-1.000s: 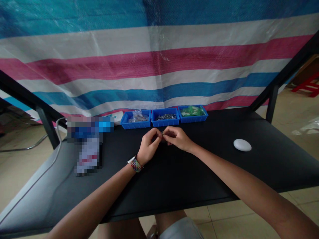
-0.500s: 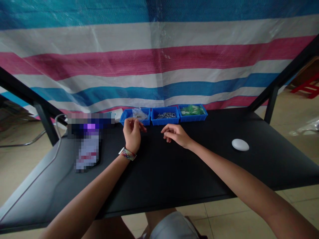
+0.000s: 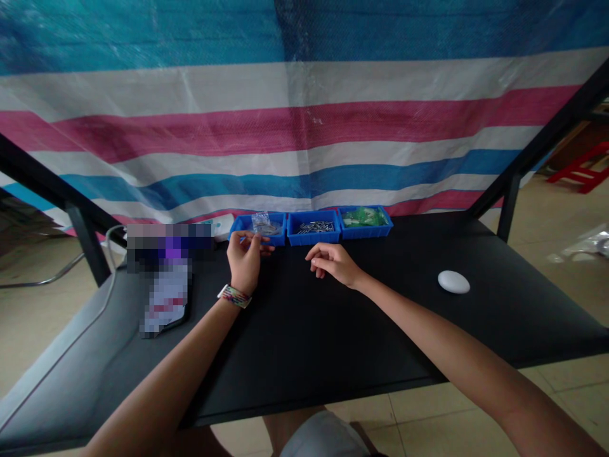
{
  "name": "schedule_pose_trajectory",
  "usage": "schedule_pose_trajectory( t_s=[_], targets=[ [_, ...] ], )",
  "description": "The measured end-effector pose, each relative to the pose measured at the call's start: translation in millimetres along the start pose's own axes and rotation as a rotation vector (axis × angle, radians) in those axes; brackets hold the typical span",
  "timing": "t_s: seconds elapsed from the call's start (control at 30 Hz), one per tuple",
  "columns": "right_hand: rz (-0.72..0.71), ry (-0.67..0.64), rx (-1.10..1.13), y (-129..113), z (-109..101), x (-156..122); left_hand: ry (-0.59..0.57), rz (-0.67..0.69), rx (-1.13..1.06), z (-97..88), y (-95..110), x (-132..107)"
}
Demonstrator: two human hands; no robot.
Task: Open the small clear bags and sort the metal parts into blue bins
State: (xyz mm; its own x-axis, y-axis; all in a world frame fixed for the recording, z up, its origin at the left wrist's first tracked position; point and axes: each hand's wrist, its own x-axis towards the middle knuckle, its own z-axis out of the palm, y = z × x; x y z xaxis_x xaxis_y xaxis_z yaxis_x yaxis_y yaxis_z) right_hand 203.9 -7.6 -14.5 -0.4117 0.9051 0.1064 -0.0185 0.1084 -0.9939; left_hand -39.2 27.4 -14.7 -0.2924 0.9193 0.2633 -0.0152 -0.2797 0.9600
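Observation:
My left hand (image 3: 245, 257) is raised at the front edge of the left blue bin (image 3: 247, 222), which holds small clear plastic bags (image 3: 261, 222). Its thumb and fingers are pinched together; whatever they hold is too small to name. A colourful band sits on that wrist. My right hand (image 3: 333, 261) rests on the black table (image 3: 333, 336) in front of the middle blue bin (image 3: 314, 235) of small metal parts (image 3: 315, 225). Its fingers are curled under, and anything inside them is hidden. The two hands are apart.
A third blue bin (image 3: 366, 218) with green pieces stands at the right of the row. A white oval object (image 3: 453, 282) lies on the table to the right. A blurred item (image 3: 166, 279) and a cable (image 3: 110, 254) lie at the left. A striped tarp hangs behind.
One second ago both hands were pinched together at the table's middle. My left hand then moved left and forward to the left bin, and my right hand stayed roughly where it was.

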Motion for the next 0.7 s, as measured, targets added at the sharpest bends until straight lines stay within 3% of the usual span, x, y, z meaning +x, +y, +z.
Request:
schedule_pose_trajectory(
  t_s=[0.53,0.7],
  targets=[
    [-0.002,-0.009,-0.01,5.5,-1.1,1.8,0.04,-0.143,-0.057,-5.0,3.9,1.0],
    [-0.003,0.001,-0.006,3.1,-0.9,-0.4,0.002,-0.099,-0.017,-4.0,2.6,-0.1]
  ],
)
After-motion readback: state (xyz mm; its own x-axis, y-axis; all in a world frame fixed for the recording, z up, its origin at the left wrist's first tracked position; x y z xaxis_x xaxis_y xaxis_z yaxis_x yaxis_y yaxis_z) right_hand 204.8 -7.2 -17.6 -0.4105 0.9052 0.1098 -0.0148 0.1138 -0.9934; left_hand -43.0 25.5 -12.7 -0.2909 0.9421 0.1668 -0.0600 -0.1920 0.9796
